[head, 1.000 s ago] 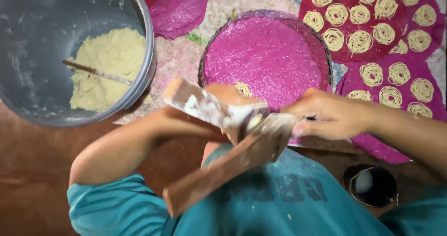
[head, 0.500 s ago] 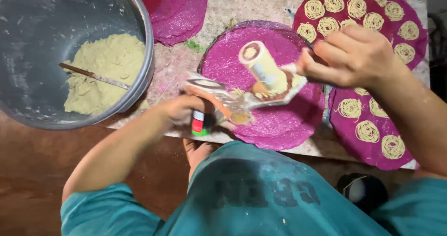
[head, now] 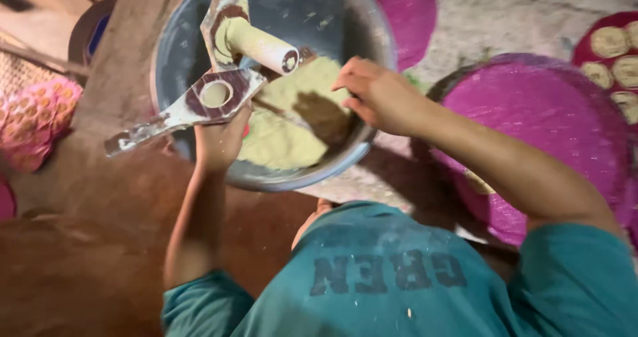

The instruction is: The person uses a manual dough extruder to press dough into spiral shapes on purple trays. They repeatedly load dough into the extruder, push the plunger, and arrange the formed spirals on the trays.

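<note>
Brown earthen floor (head: 80,257) fills the lower left, with a speckled grey mat (head: 505,24) under the trays at upper right. Wooden dough press (head: 219,78) is held up over the left rim of the metal bowl (head: 372,38): two hinged flat arms smeared with flour, the lower arm with a round hole, the upper arm carrying a pale cylindrical plunger (head: 262,44) pointing right, dark ring at its tip. Left hand (head: 222,134) is clamped around the lower arm just under the hole, fingers wrapped shut on it. Right hand (head: 379,94) hangs over the bowl's right side, fingers curled loosely together, tips pointing down at the yellowish dough (head: 292,131); whether it pinches any dough, cannot tell. Dough lies as a lumpy mound in the bowl's near half, hand shadow across it. Round magenta woven tray (head: 551,117) sits right of the bowl, bare on top. Second magenta tray (head: 615,48) at the far right edge holds pale spiral coils. Pink patterned cloth (head: 36,117) at left edge. Person wears a teal shirt (head: 392,284) with dark block lettering across it.
</note>
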